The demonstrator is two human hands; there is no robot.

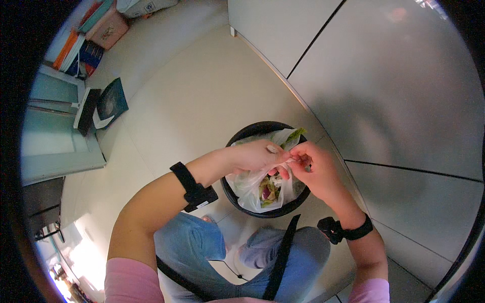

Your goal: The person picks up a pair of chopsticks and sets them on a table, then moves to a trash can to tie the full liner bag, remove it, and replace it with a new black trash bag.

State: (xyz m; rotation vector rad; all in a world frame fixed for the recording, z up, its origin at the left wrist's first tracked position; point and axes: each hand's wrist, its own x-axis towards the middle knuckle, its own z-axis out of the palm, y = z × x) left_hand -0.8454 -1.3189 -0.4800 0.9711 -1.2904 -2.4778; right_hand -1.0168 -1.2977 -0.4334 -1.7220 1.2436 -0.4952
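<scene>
A round black bin (242, 131) stands on the floor in front of my knees. Inside it sits a translucent white plastic bag (248, 191) holding vegetable scraps (269, 192), some pale and one purple. A green leaf (296, 135) pokes up near the bin's far rim. My left hand (254, 154) reaches over the bin and grips gathered plastic of the bag. From the other side, my right hand (317, 168) pinches the same gathered part, its fingertips meeting the left ones. Whether the plastic is knotted there cannot be made out.
Grey cabinet doors (382, 113) rise close on the right. A dark flat packet (111, 102) lies on the tiled floor (170, 94) at left, near a pale-green door panel (57, 132). A pink box (108, 28) and bags stand at the upper left.
</scene>
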